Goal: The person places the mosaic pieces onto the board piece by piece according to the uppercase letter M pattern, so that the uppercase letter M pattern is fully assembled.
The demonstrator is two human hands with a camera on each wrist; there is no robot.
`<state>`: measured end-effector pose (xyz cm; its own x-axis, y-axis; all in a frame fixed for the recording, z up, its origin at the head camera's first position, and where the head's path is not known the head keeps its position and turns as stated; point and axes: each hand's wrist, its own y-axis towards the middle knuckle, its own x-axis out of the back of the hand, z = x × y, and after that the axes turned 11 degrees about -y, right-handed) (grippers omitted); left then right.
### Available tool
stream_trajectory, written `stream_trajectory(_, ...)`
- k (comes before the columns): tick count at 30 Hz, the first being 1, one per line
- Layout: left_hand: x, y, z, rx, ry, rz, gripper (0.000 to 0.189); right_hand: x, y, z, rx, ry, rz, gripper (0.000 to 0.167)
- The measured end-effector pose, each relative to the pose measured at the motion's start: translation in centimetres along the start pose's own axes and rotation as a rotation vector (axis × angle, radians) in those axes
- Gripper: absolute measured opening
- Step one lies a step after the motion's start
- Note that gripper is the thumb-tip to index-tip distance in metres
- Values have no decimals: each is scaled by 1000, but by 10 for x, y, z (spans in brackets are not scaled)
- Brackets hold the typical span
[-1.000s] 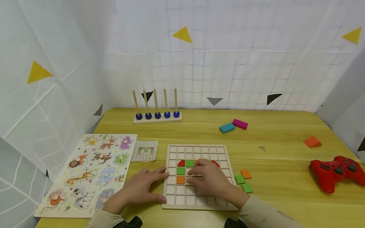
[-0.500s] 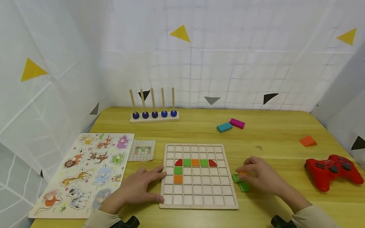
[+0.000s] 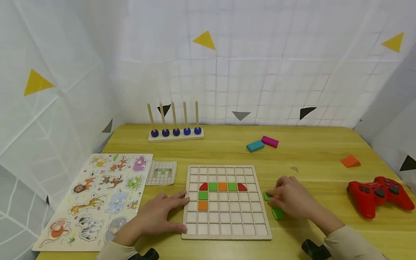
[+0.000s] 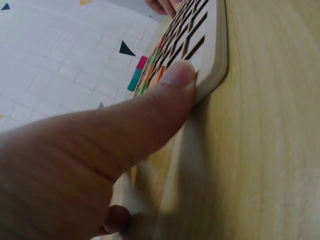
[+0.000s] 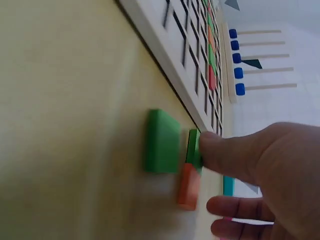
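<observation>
A wooden grid board [image 3: 226,237] lies on the table, with red, green and orange pieces in some of its cells. My left hand [image 3: 159,214] rests at its left side, thumb and fingertips against the edge; in the left wrist view the thumb [image 4: 155,107] touches the board's corner. Right of the board, my right hand [image 3: 294,199] pinches a green square tile [image 5: 194,145] between thumb and index finger, the index hidden in the right wrist view. An orange tile [image 5: 188,187] touches that tile. Another green tile [image 5: 162,142] lies nearer the person.
A small pattern card [image 3: 162,172] and an animal peg puzzle [image 3: 103,195] lie left of the board. Behind stand a bead stand [image 3: 176,134], a teal block [image 3: 255,146] and a magenta block [image 3: 270,141]. Right are an orange wedge [image 3: 350,161] and a red game controller [image 3: 380,196].
My right hand has left the grid board and moved right to the loose tiles. The pinched green tile has shifted slightly away from the person. My left hand stays at the board's edge.
</observation>
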<state>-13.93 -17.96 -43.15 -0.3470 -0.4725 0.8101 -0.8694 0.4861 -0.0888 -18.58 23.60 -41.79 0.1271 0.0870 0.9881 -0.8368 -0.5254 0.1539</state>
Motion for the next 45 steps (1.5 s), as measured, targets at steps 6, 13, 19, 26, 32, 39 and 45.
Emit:
stream_trajectory(6,2,-1,0,1,-3,3,77,6,22,1,-75,-27,129,34)
stream_trajectory(13,2,-2,-1,-11,-5,-7,77,3,38,-1,-143,-79,154,31)
stream_trajectory(19,0,-1,0,-4,5,1,76,-3,35,-8,-146,-17,96,24)
stream_trajectory(26,0,-1,-1,2,-4,6,77,-7,33,-14,-190,93,91,33)
stream_trajectory(32,0,0,-2,-2,-10,3,76,-10,31,-18,-185,122,38,23)
stream_trajectory(39,0,-1,-2,5,-12,8,77,-9,30,-17,-206,129,30,27)
stream_trajectory(45,1,0,-2,4,-18,6,78,-6,32,-12,-211,140,-23,28)
